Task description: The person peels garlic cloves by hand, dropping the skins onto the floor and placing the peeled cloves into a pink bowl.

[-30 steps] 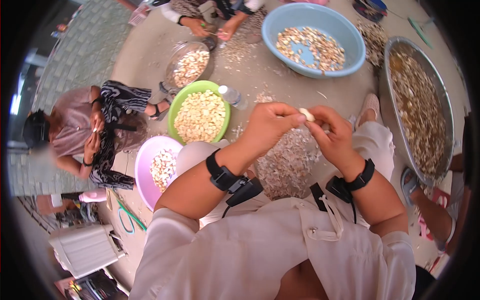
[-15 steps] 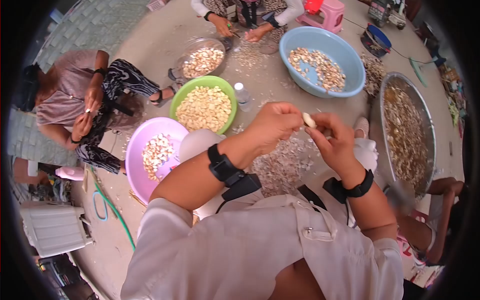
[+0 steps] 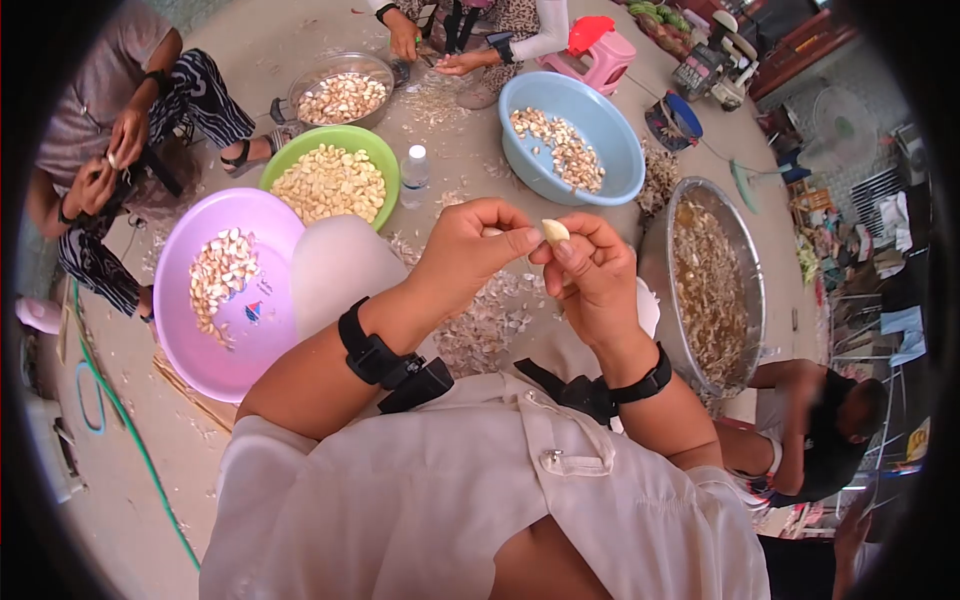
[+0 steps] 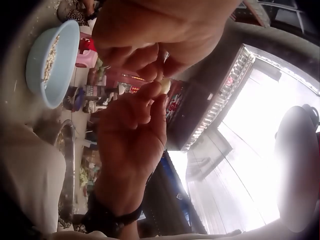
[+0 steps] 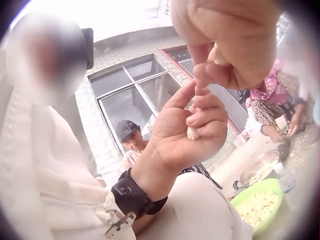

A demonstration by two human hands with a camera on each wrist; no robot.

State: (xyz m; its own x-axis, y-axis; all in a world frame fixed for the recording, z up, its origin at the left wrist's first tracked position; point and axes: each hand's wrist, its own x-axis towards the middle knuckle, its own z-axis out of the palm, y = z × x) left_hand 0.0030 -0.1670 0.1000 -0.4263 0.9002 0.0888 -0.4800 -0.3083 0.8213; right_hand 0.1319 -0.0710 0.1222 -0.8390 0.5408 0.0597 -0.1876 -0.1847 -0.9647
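A pale garlic clove (image 3: 555, 231) is pinched between the thumb and fingers of my right hand (image 3: 592, 275), held up in front of my lap. My left hand (image 3: 470, 245) is close beside it, its thumb tip nearly at the clove. In the right wrist view, another clove (image 5: 192, 133) is tucked under the left hand's curled fingers. Peeled cloves fill a green basin (image 3: 392, 165) ahead to the left. A purple basin (image 3: 275, 290) nearer my knee holds cloves with skin on them. Papery peelings (image 3: 480, 335) lie on the ground between my legs.
A blue basin (image 3: 535, 180) of cloves stands ahead, and a large metal tub (image 3: 758, 310) of murky water and peelings to the right. A bottle (image 3: 414, 172) stands by the green basin. People work at left (image 3: 110, 100), ahead (image 3: 540, 40) and right (image 3: 825, 430).
The head view has swung to the right, so the basins appear further left. My right hand has tilted the clove upright, and the left fingertips have drawn slightly away from it.
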